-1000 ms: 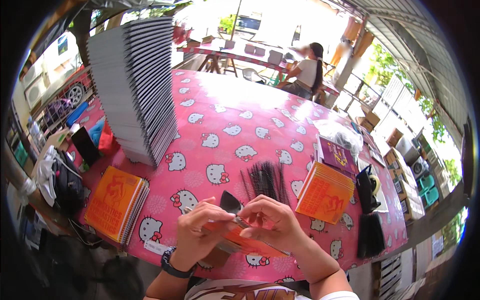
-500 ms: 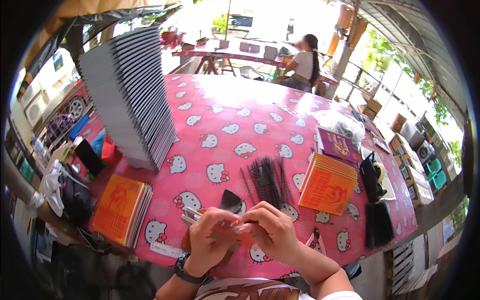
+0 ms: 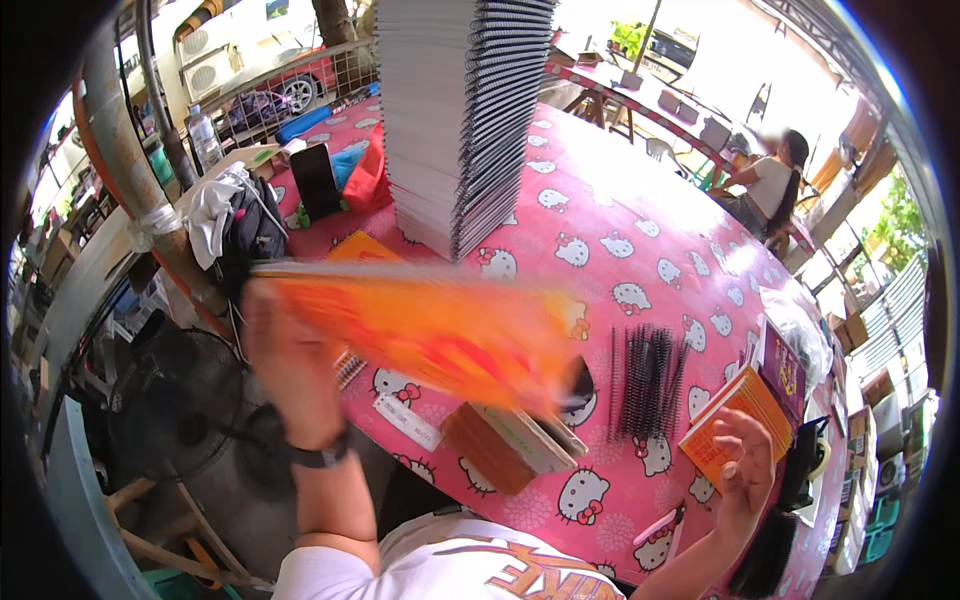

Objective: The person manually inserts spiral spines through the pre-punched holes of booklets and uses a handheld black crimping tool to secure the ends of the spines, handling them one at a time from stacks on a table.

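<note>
Over pink table (image 3: 560, 285) | left hand (image 3: 287, 365) grips orange book (image 3: 430, 330), motion-blurred | right hand (image 3: 742, 462) loosely spread near orange stack (image 3: 752, 392)

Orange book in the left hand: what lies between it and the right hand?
In the head view, black coils lie on the table between the orange book and the right hand, plus a dark flat piece at the book's edge.
</note>
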{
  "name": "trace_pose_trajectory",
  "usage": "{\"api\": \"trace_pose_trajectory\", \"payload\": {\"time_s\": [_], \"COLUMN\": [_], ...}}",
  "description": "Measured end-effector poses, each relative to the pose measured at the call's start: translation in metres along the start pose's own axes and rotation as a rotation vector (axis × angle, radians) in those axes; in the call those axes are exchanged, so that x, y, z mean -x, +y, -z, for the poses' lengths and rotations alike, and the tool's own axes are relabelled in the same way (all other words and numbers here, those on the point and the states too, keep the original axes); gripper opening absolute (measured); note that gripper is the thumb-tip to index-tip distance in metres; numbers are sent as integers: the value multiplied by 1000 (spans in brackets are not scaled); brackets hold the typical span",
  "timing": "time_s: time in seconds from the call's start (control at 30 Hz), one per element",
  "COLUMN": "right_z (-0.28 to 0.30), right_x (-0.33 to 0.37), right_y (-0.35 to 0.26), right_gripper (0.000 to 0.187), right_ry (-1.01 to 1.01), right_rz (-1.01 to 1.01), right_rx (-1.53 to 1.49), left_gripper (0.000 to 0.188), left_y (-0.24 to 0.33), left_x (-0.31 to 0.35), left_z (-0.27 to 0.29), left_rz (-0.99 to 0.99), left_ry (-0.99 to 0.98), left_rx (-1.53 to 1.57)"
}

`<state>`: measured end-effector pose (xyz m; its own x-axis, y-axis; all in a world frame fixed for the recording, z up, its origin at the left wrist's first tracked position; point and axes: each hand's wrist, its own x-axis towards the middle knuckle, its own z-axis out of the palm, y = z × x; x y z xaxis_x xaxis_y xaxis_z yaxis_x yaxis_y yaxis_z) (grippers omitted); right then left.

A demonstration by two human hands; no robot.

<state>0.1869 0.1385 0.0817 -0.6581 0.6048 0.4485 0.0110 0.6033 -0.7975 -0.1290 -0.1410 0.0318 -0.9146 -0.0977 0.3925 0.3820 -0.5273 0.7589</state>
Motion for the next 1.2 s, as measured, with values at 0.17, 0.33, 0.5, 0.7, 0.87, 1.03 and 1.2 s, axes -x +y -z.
{"api": "trace_pose_trajectory", "payload": {"time_s": [0.17, 0.33, 0.5, 0.7, 0.87, 1.03, 1.2], "right_z": [27, 28, 24, 34, 65, 124, 141], "right_x": [12, 18, 23, 24, 3, -27, -30], "right_y": [34, 38, 42, 50, 93, 172, 203], "right_gripper": [49, 38, 39, 33, 22, 37, 40], "right_ry": [23, 65, -47, -31, 89, 411, 190], "right_rz": [-90, -98, -162, -192, -150, -107, -207], "right_rx": [92, 178, 291, 362, 548, 968, 981], "left_gripper": [38, 22, 22, 39, 37, 48, 58], "left_y": [28, 66, -64, -164, -166, -158, -105], "left_x": [-90, -184, -126, -93, -97, -82, -34], "left_z": [69, 46, -52, -12, -1, -15, -64], "left_rz": [-164, -695, -841, -389, -311, -328, -522], "left_ry": [198, -169, -1057, -1197, -1243, -1266, -1003], "left_rx": [91, -998, -1313, -1138, -1180, -1314, -1435]}}
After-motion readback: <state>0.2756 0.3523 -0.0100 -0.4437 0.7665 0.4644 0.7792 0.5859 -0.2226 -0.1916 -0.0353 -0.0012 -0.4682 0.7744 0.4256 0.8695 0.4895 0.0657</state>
